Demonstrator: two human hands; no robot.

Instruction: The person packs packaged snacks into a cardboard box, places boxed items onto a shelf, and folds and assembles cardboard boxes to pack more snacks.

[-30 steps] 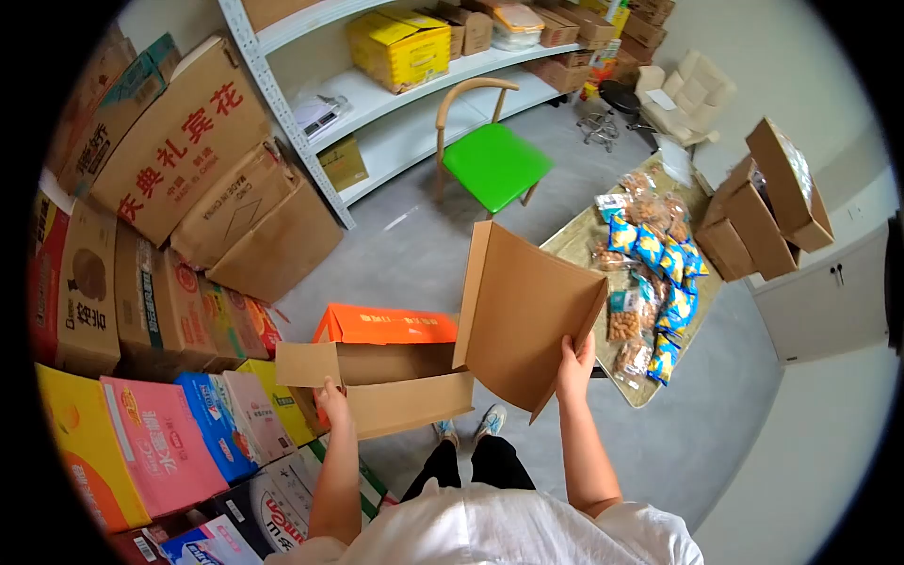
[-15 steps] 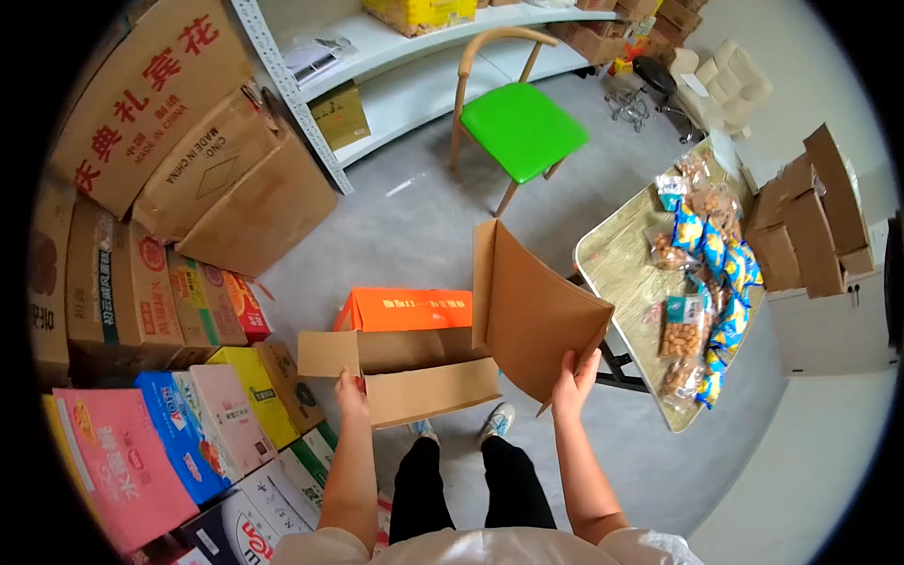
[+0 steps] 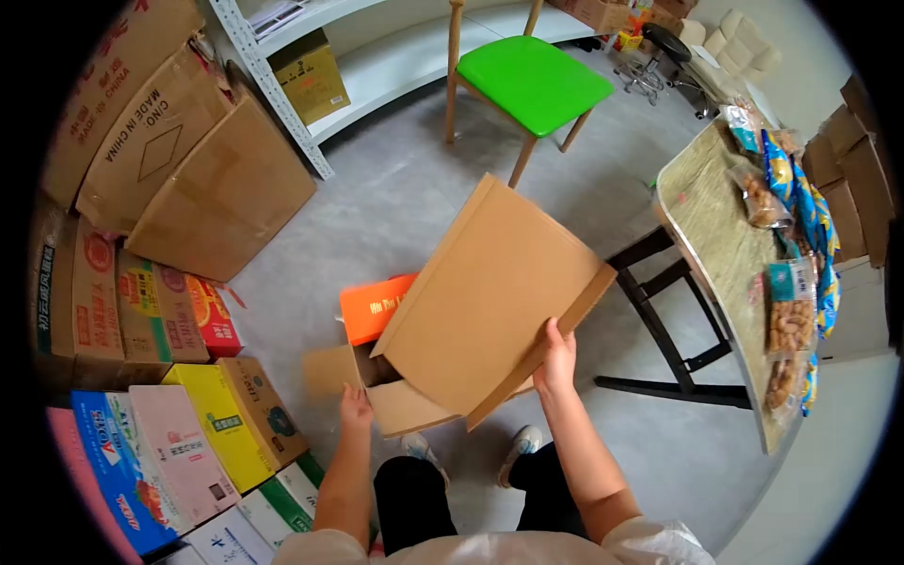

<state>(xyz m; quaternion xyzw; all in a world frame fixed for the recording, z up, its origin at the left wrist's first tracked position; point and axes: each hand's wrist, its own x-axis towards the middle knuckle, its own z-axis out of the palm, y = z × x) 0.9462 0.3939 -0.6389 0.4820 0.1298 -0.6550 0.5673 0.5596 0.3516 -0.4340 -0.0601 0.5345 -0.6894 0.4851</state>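
I have the box (image 3: pixel 410 407) low in front of the body, above the shoes (image 3: pixel 523 450) and the grey floor (image 3: pixel 311 250), where both arms can reach it and the head camera looks straight down on it. The left hand (image 3: pixel 356 405) is clamped on the box's near left corner, just beside the side flap (image 3: pixel 330 370) that sticks outward; I take that grip as the anchor, keeping the box from swinging. The right hand (image 3: pixel 556 358) is closed on the right rim of the lid (image 3: pixel 494 297) — its hidden fingertips I cannot make out. The lid lies tilted over the box's right part, its plain brown face toward me, and the hold at its far edge probably gives the most leverage for turning it. Whether lid and box are joined I cannot tell, since the overlap hides it. An orange panel (image 3: pixel 370 309) shows behind, partly covered by the lid. The hands are well apart, one per piece, which seems to let each steer separately. Off to the right, nut bags (image 3: pixel 793 325) and blue packets (image 3: pixel 829 287) lie on the table (image 3: pixel 716 217) — grouped along its far side, likely for easy reach.
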